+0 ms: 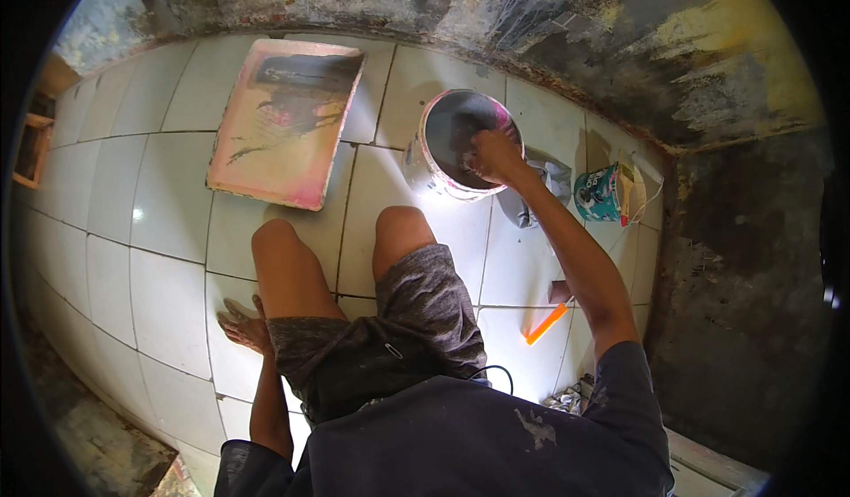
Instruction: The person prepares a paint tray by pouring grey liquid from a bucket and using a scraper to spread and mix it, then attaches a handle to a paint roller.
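Observation:
My right hand (498,158) reaches into the mouth of a white, pink-smeared bucket (428,175). Its fingers are curled together over the dark grey contents (452,134); anything they hold is too hidden to name. Low beside my left thigh, my left hand (243,329) has its fingers spread over the white floor tiles, holding nothing. To the left of the bucket lies a wide, shallow paint tray (257,165), stained pink and cream, with a dark grey patch at its far end.
Right of the bucket are a crumpled grey bag or cloth (556,178) and a small teal can (595,193) with a brush (625,200) against it. An orange-handled tool (545,324) lies nearer me. A patchy, stained wall (398,6) bounds the far side.

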Tool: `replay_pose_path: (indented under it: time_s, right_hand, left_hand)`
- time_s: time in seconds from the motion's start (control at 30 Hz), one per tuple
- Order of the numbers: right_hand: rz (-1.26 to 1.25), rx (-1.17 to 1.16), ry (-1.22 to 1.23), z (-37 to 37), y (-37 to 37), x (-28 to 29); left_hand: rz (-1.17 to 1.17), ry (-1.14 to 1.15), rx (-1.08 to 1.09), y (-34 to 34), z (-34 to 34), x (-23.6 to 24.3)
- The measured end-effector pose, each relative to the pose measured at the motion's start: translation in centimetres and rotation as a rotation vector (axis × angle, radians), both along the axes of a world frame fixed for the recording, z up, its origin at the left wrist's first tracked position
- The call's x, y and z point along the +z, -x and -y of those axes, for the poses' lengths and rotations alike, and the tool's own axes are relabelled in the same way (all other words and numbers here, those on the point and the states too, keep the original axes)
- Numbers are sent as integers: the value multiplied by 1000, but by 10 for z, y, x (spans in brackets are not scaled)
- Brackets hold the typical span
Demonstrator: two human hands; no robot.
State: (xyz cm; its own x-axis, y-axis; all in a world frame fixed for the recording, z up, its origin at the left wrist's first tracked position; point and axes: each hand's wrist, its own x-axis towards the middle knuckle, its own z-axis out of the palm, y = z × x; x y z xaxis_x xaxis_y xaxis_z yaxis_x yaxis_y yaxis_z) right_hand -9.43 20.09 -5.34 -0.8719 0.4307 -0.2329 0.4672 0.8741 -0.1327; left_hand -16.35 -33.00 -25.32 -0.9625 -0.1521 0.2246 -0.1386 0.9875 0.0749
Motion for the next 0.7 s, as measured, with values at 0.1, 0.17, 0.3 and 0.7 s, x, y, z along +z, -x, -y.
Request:
replay_pose_path:
  time_s: [0.1,0.17,0.3,0.7]
  right_hand:
    - [-109,-8,79,-9,9,-8]
    - [-155,-45,58,-21,20,-12]
    - [-190,-165,-79,-28,23,-9]
    - [-336,-174,-89,-25,-81,62]
  left_hand:
    - [-6,-19,-30,-1,-6,2]
    - [-15,-33,-38,0,-8,2]
    - [-29,-7,-36,1,-3,-1]
    - [-12,-32,-9,-4,-7,8]
